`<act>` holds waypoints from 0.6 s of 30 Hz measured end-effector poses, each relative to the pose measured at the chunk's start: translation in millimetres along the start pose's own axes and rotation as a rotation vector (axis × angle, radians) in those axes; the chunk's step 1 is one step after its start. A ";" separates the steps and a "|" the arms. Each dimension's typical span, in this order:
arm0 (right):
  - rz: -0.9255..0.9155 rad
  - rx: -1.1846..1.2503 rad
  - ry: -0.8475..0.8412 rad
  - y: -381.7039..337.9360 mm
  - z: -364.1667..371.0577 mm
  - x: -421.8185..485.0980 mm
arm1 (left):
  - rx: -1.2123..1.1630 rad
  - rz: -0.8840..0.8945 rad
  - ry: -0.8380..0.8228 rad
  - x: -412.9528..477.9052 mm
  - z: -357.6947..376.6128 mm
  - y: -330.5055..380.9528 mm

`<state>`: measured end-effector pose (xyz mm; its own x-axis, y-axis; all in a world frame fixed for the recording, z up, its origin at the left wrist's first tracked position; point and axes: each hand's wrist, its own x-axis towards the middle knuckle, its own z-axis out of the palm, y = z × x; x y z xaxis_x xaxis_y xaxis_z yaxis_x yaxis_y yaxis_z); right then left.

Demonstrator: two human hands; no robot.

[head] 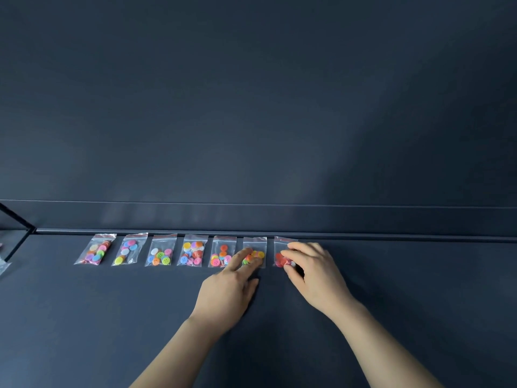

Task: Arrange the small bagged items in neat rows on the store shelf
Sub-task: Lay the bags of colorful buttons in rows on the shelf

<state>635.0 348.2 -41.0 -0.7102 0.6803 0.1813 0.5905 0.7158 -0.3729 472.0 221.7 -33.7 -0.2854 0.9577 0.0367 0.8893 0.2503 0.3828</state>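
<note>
Several small clear zip bags of coloured buttons lie in one row along the back of the dark shelf (112, 317), from the leftmost bag (95, 249) to the rightmost bag of red buttons (280, 252). My left hand (229, 287) rests with straight fingers on the second bag from the right (255, 249). My right hand (313, 271) lies over the red-button bag, its fingers curled at the bag's lower right edge.
A low dark ledge (363, 219) and back wall run behind the row. At the far left stands a glass or mirrored panel (14, 242) with another clear bag (3, 266) at the edge. Bare shelf extends right of my hands and toward me.
</note>
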 end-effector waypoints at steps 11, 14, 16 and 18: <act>0.290 0.797 -0.049 -65.0 -28.0 -8.6 | -1.399 -0.573 0.097 -26.0 -49.8 -6.9; 0.324 0.992 -0.184 -105.4 -29.0 -9.5 | -1.390 -0.475 0.112 -39.7 -60.1 -17.6; 0.317 1.005 -0.236 -129.0 -22.3 -7.5 | -1.436 -0.454 0.143 -47.8 -67.7 -27.3; 0.330 1.018 -0.230 -149.5 -14.2 -3.8 | -1.474 -0.435 0.146 -55.6 -76.7 -40.4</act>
<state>554.9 240.8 26.9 -0.6926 0.6930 -0.2003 0.2463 -0.0338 -0.9686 424.5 147.5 19.6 -0.5298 0.8066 -0.2622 -0.3739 0.0554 0.9258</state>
